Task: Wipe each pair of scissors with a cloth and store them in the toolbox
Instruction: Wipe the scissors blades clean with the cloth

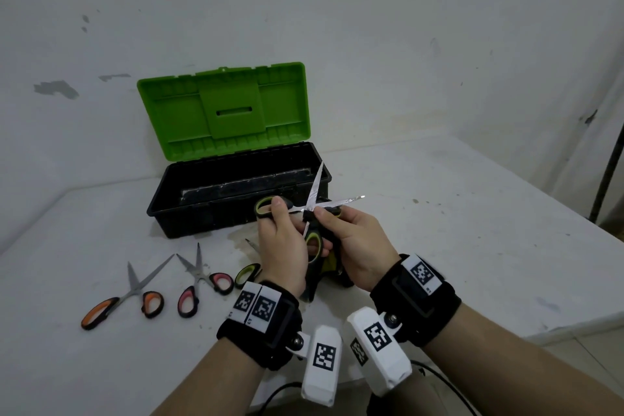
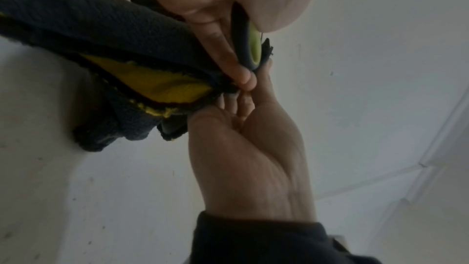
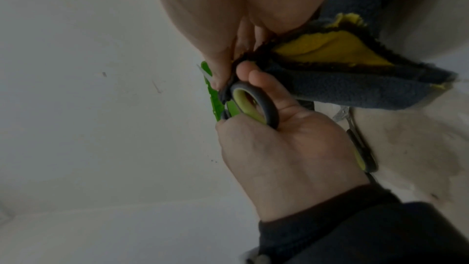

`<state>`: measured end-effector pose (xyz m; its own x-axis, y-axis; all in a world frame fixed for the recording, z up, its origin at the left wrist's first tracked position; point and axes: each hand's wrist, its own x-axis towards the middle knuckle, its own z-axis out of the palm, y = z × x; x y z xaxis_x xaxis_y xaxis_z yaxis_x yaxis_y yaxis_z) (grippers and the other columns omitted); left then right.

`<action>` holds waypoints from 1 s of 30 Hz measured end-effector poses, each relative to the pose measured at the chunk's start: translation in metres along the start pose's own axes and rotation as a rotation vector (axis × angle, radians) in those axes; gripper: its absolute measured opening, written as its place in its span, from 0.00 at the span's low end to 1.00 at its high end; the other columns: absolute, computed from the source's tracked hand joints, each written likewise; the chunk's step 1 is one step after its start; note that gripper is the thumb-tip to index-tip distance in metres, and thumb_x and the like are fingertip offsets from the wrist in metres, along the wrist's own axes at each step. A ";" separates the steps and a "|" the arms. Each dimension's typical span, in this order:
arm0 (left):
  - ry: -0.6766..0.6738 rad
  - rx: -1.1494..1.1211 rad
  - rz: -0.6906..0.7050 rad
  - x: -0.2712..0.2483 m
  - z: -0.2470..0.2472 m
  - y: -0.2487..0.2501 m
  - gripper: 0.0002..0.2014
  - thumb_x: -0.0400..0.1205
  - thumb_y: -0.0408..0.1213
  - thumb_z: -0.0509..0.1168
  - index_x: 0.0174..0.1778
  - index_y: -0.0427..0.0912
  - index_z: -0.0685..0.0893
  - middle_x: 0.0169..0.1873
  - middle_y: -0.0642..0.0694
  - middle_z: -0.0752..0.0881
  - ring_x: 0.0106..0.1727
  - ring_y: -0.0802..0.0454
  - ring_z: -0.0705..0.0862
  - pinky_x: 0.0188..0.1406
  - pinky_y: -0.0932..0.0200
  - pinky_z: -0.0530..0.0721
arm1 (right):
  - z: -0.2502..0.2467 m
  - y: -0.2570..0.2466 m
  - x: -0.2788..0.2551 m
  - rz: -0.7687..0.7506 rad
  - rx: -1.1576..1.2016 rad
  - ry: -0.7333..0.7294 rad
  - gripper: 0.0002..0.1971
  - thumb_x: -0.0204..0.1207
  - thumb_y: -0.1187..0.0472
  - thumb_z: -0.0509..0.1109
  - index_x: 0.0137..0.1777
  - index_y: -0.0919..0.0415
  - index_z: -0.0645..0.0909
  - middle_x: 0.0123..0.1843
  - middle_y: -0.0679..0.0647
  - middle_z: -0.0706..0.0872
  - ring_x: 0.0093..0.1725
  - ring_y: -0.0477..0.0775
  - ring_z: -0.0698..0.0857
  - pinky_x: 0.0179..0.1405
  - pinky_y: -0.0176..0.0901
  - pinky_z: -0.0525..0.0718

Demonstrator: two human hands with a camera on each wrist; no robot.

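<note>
Both hands are up over the white table (image 1: 472, 246), right in front of the toolbox (image 1: 236, 199), and between them sits a pair of green-handled scissors (image 1: 312, 213) with its blades spread wide in an X. The left hand (image 1: 282, 246) has its fingers curled round the handle loops, thumb lying on the upper loop. The left wrist view shows those fingertips (image 2: 243, 75) wrapped over the black-and-green ring. The right hand (image 1: 354, 243) pinches a dark grey cloth with a yellow face (image 3: 330, 51) right at the pivot of the blades, thumb on top, and the rest of the cloth hangs below the hands towards the table. One blade points up over the toolbox rim, the other runs out to the right.

The toolbox stands near the far edge of the table, black tub open, bright green lid (image 1: 224, 111) tipped back upright against the wall. I can't make out any scissors inside it from here.

Down on the table, toward the left near edge, more pairs lie in a row, all with blades open: orange-handled scissors (image 1: 125, 297) furthest left, pink-handled scissors (image 1: 202, 284) next to them, and just beside the left wrist a second green-handled pair (image 1: 248, 272), partly hidden behind the hand.
</note>
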<state>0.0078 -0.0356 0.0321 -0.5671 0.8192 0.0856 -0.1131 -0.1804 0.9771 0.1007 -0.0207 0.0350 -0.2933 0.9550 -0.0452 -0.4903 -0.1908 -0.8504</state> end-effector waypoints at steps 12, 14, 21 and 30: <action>0.011 0.022 -0.008 0.014 -0.025 -0.007 0.18 0.92 0.52 0.50 0.53 0.40 0.75 0.28 0.43 0.85 0.20 0.42 0.85 0.19 0.54 0.84 | 0.000 0.008 -0.001 0.094 0.096 0.056 0.09 0.81 0.65 0.70 0.54 0.73 0.82 0.36 0.65 0.85 0.27 0.60 0.85 0.29 0.47 0.86; 0.000 0.039 0.015 0.014 -0.024 -0.008 0.17 0.92 0.51 0.49 0.53 0.40 0.73 0.29 0.39 0.84 0.19 0.43 0.84 0.19 0.54 0.84 | 0.005 0.016 0.001 0.093 0.072 0.045 0.11 0.80 0.64 0.72 0.55 0.73 0.82 0.34 0.64 0.83 0.27 0.57 0.79 0.29 0.45 0.82; -0.031 0.068 0.032 0.010 -0.020 -0.009 0.16 0.91 0.51 0.50 0.51 0.42 0.72 0.34 0.32 0.83 0.18 0.42 0.83 0.17 0.54 0.83 | 0.012 0.015 0.004 0.095 0.075 0.081 0.06 0.79 0.67 0.73 0.48 0.70 0.80 0.32 0.63 0.78 0.23 0.54 0.70 0.20 0.41 0.74; -0.014 0.026 0.037 0.011 -0.016 0.001 0.17 0.92 0.49 0.49 0.56 0.38 0.73 0.21 0.52 0.84 0.19 0.41 0.85 0.22 0.43 0.87 | 0.001 -0.007 0.004 0.009 0.189 0.208 0.08 0.81 0.66 0.71 0.53 0.73 0.82 0.41 0.69 0.87 0.28 0.62 0.87 0.23 0.49 0.86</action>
<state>-0.0113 -0.0356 0.0308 -0.5594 0.8196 0.1243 -0.0712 -0.1969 0.9778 0.1024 -0.0154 0.0416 -0.1330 0.9753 -0.1762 -0.6381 -0.2203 -0.7377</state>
